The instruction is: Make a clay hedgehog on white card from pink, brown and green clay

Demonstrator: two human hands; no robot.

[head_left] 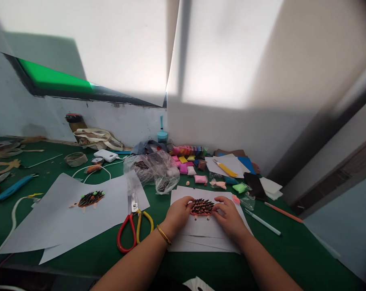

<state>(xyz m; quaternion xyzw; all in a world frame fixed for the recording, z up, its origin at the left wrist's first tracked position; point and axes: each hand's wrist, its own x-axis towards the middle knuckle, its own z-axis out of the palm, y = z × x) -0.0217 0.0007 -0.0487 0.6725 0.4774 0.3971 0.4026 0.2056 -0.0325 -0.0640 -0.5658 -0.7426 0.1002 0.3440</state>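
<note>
The spiky hedgehog figure (202,207) lies on white paper (198,231) between the left hand (177,216) and right hand (230,218), fingers curled at its two ends; whether they grip it cannot be told. Leftward, scissors (135,207) lie partly on the green bench (295,246).

From my remote feed, I can't read any text, label, brand, number or sign anywhere in view, upper left to lower right.

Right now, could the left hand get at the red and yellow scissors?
Probably yes: the scissors lie close beside the left forearm, mostly uncovered, though the left hand would have to leave the spiky figure.
</note>
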